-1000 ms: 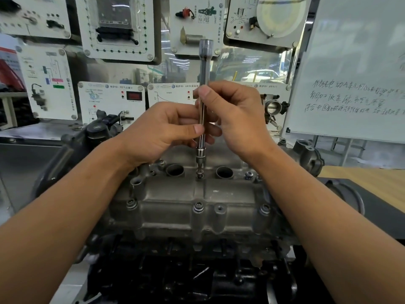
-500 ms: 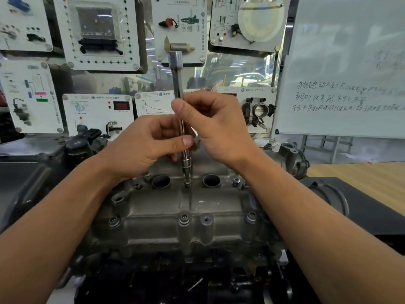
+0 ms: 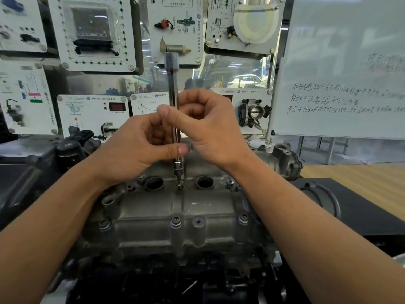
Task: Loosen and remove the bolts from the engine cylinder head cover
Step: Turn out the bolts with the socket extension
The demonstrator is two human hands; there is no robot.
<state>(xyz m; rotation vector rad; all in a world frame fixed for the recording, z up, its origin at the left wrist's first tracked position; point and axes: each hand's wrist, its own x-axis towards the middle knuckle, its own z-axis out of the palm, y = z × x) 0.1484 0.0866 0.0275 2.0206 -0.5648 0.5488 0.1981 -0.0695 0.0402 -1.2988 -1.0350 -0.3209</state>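
**Head view, from the front edge of the cylinder head cover (image 3: 153,216).** A long extension bar (image 3: 173,84) stands nearly upright over the middle of the cover. Its long axis is vertical, with the top leaning slightly to the left in the view. The free drive end points up and the socket (image 3: 178,170) points straight down.

The socket stands over a bolt (image 3: 180,185) in the rear row, between one plug well (image 3: 154,183) and the other plug well (image 3: 205,182). The bolt head shows just under the socket and appears raised from its seat. Whether socket and bolt are engaged cannot be told.

Both hands pinch the shaft of the bar at mid-height. The left hand (image 3: 135,148) comes from the left with its thumb low on the shaft. The right hand (image 3: 210,132) comes from the right with its thumb higher. The bolt therefore lies directly below both hands, on the bar's own axis, and the left thumb is the nearer to it.

Judged step: twirling the bar between the fingers to run the bolt out. The lift to follow should go straight up along the same axis. The front-row bolts (image 3: 176,221) sit in place
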